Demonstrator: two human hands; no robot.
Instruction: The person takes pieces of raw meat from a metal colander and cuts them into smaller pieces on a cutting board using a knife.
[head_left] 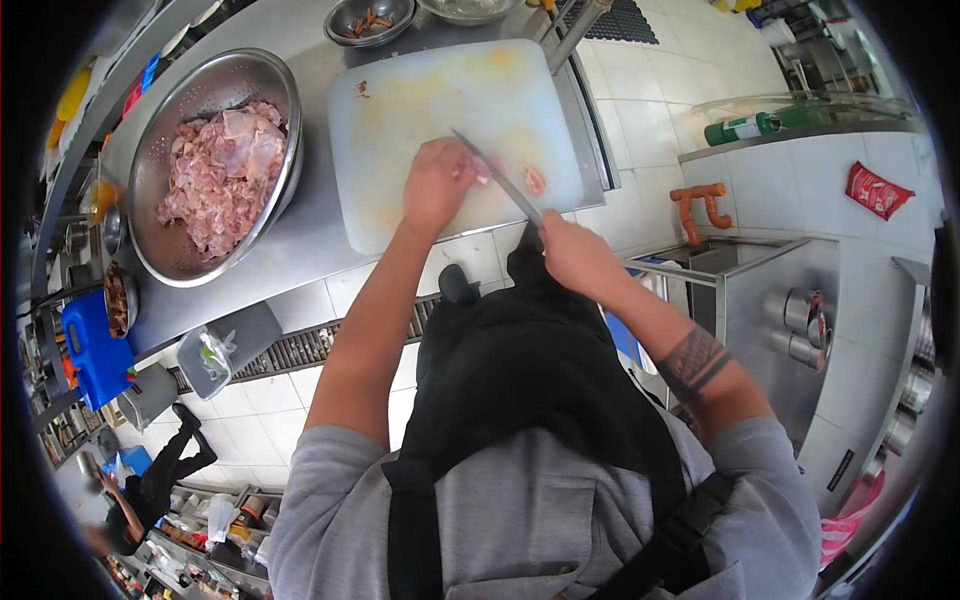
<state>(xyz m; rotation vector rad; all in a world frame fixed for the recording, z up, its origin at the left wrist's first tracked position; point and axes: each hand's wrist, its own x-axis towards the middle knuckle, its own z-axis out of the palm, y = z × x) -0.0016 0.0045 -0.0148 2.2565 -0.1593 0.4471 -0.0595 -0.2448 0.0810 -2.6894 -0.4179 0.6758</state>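
A knife (515, 195) is gripped by its handle in my right hand (580, 258), at the near right part of the white cutting board (390, 120). Its blade slants up and left across the board. My left hand (438, 185) rests over the board with curled fingers, pinching a small piece of raw meat (482, 181) close beside the blade. Another small raw piece (535, 181) lies on the board, right of the blade. To the left stands a large perforated steel colander (285, 195) heaped with raw, pinkish chicken pieces (225, 170).
Metal bowls (370, 22) stand beyond the board on the steel counter (325, 255). A grey bin (250, 340) and a blue jug (95, 345) are at lower left. Another person (160, 480) is at far lower left. A steel sink unit (760, 300) stands on the right.
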